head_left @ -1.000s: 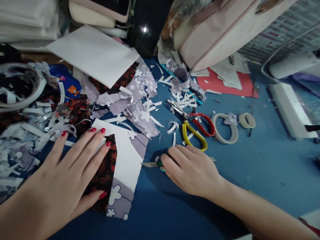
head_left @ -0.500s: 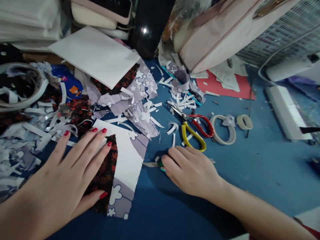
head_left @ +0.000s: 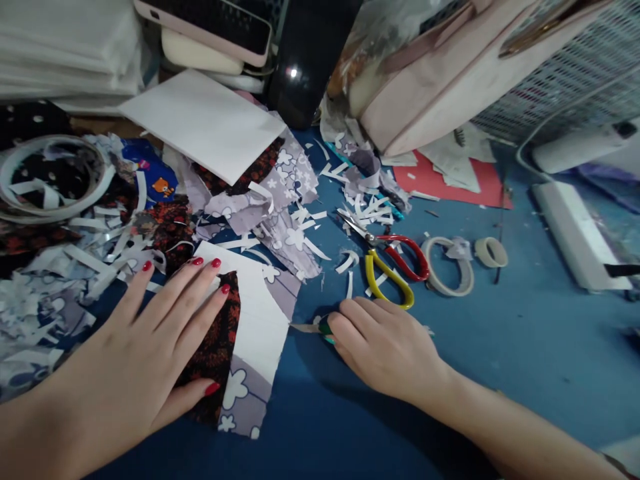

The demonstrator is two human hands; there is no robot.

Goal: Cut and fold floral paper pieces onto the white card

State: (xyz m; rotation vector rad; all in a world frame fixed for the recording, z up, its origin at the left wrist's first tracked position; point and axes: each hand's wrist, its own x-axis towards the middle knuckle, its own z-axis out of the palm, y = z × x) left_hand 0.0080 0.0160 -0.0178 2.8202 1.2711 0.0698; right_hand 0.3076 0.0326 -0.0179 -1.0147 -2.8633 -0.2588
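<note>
My left hand (head_left: 145,347) lies flat with fingers spread on a white card (head_left: 260,307). Pieces of dark red-flowered fabric (head_left: 215,347) and lilac flowered fabric (head_left: 245,393) are on that card, the dark piece partly under my fingers. Closed around the green handle of a craft knife (head_left: 325,327) is my right hand (head_left: 390,347), to the right of the card. The blade points left, its tip at or very near the card's right edge; whether it touches I cannot tell. Most of the handle is hidden in the fist.
Scissors (head_left: 370,239) with one red and one yellow handle lie beyond my right hand, beside tape rolls (head_left: 450,287). Paper and fabric scraps (head_left: 85,267) cover the left side. A blank white board (head_left: 200,120) rests on scraps. A pink bag (head_left: 425,87) stands behind.
The whole view has shifted slightly, so things appear a little further right and lower. Both hands keep the same pose, with the blade still at the card's right edge.
</note>
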